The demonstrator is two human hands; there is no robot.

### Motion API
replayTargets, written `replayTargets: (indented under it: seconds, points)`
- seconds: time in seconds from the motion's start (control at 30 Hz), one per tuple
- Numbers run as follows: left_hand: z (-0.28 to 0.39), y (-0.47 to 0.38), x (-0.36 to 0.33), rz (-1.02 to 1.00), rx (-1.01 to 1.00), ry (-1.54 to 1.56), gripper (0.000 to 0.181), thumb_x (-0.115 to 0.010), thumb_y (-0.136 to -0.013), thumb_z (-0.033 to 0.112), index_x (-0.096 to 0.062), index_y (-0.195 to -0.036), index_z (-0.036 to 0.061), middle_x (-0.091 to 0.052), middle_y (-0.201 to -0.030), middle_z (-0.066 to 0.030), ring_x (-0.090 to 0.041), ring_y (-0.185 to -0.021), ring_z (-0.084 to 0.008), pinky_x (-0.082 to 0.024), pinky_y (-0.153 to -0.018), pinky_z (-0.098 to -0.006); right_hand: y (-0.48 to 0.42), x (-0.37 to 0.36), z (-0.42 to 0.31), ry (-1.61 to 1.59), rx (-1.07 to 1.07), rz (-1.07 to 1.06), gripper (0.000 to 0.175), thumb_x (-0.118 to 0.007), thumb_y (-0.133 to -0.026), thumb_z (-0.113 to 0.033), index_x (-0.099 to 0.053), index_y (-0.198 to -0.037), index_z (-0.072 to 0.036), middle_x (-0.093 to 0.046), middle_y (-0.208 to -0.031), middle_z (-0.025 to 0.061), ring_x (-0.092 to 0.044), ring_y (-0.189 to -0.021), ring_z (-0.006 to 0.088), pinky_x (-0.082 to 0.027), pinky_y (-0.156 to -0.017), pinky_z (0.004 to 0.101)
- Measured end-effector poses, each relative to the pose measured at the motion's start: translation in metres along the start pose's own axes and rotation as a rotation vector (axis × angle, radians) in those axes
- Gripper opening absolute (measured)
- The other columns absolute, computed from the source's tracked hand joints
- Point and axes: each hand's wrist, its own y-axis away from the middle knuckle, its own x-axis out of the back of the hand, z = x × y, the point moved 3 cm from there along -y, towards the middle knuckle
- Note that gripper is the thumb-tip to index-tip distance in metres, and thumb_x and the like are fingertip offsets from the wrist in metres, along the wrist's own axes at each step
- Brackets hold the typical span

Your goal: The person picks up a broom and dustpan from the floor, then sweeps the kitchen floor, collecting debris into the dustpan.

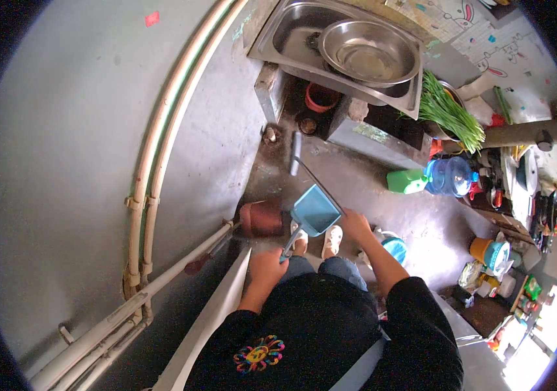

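My left hand [266, 266] is closed around the handle of a blue plastic dustpan [316, 210], which is held above my feet and hides part of them. My right hand [356, 226] grips the thin dark handle of a small broom or brush [295, 154]. Its grey head points away from me, over the floor in front of the sink, and looks slightly blurred. The handle passes close beside the dustpan's right edge; whether they touch, I cannot tell. Just left of the dustpan is a reddish-brown bucket [261, 218], partly in shadow.
Ahead, a steel sink [290, 44] holds a large metal basin [369, 54]; a red pot [321, 97] is beneath. Green leafy stalks [449, 112], a green jug [405, 181] and a blue water bottle [449, 177] are at right. Pipes [161, 146] run along the left wall. A blue-lidded bucket [394, 250] stands near my right arm.
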Motion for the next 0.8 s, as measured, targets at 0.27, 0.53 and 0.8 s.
replayTargets:
  seconds: [0.27, 0.53, 0.8]
  points:
    - [-0.014, -0.01, -0.024, 0.026, 0.001, 0.032, 0.035, -0.062, -0.071, 0.035, -0.061, -0.097, 0.0123, -0.062, -0.072, -0.013, -0.06, -0.067, -0.033, -0.044, -0.059, -0.0462, -0.072, -0.015, -0.027, -0.176, -0.208, -0.095, 0.03, -0.042, -0.081, -0.023, -0.057, -0.106, -0.012, -0.059, -0.099, 0.0203, -0.056, -0.092, 0.04, -0.046, -0.079, 0.0477]
    - [-0.021, -0.016, 0.003, -0.001, -0.04, 0.003, 0.036, -0.063, -0.07, 0.033, -0.061, -0.1, 0.0125, -0.062, -0.074, -0.0113, -0.06, -0.069, -0.0317, -0.046, -0.06, -0.0444, -0.026, 0.006, 0.04, -0.102, -0.066, 0.026, 0.029, -0.049, -0.082, -0.025, -0.059, -0.104, -0.009, -0.06, -0.097, 0.0192, -0.057, -0.091, 0.0381, -0.046, -0.077, 0.0453]
    - [-0.015, -0.024, -0.011, 0.015, 0.084, 0.075, 0.037, -0.061, -0.071, 0.035, -0.061, -0.101, 0.0124, -0.063, -0.077, -0.0132, -0.06, -0.071, -0.0333, -0.046, -0.062, -0.0461, -0.144, 0.062, -0.017, -0.032, 0.019, -0.023, 0.025, -0.041, -0.085, -0.022, -0.058, -0.095, -0.006, -0.061, -0.09, 0.021, -0.058, -0.086, 0.0395, -0.047, -0.075, 0.0468]
